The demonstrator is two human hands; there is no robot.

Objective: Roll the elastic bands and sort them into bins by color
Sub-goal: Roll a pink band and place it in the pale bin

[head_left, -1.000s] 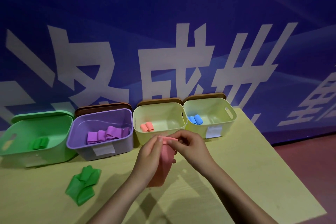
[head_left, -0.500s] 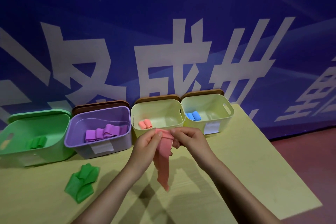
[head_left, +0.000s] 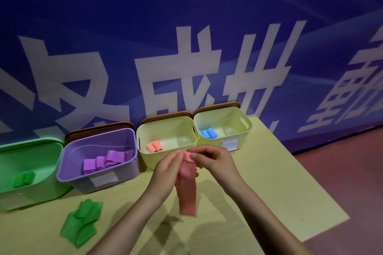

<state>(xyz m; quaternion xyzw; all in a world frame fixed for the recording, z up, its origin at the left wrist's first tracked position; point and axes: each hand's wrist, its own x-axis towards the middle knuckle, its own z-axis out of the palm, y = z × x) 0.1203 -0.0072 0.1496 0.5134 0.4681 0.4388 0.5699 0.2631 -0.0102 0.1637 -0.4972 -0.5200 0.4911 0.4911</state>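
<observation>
Both hands, left and right, pinched the pink band's top edge, each grip clamped on it. The band hung above the bench, with a green band at eight o'clock.

Both forearms reach forward and converge in front of the chest. The left hand and the right hand are raised side by side, fingers curled, each pinching the top end of a pink band between thumb and fingertips.
</observation>
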